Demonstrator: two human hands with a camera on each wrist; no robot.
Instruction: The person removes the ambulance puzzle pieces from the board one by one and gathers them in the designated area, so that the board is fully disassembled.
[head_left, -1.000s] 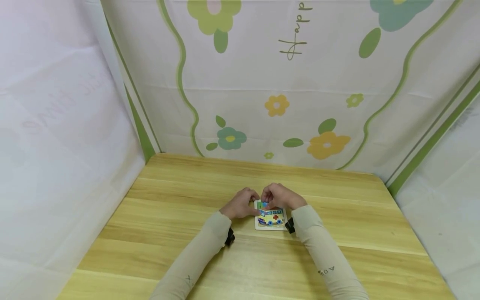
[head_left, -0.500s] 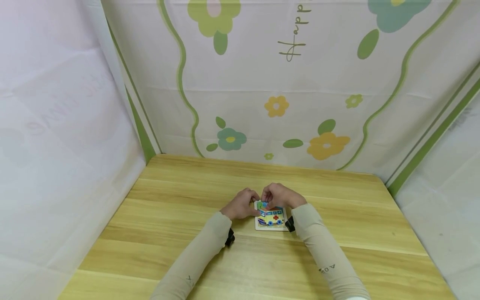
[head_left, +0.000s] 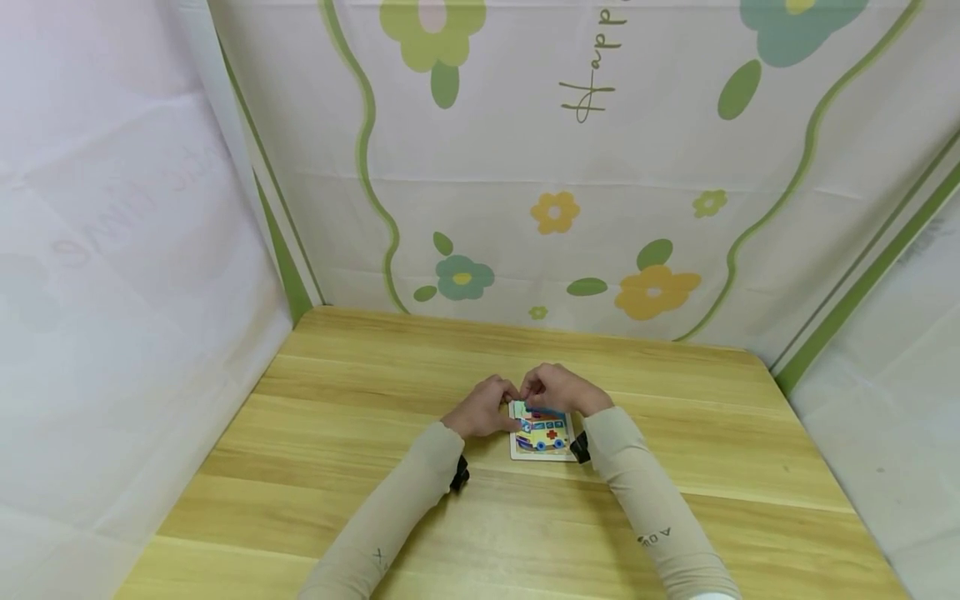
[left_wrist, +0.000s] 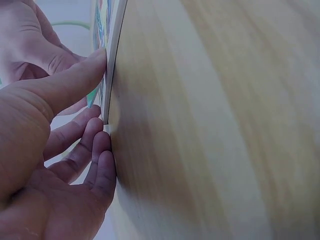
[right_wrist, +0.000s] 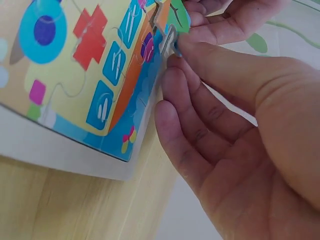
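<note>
A jigsaw puzzle with a yellow ambulance and red cross lies in a pale frame on the table. My left hand grips its far left corner; the thumb rests on the edge and the curled fingers touch the side. At the far edge my right hand pinches a small puzzle piece between thumb and fingers. This piece is tilted up out of the picture, and the hand partly hides it. Beside it a green part of the puzzle shows near the left fingers.
The wooden table extends on every side of the puzzle. A white curtain printed with flowers hangs behind the far edge, and white cloth walls stand at both sides.
My right hand has risen slightly at the far edge, and the pinched piece is now tilted up. The left hand and the frame have stayed in place.
</note>
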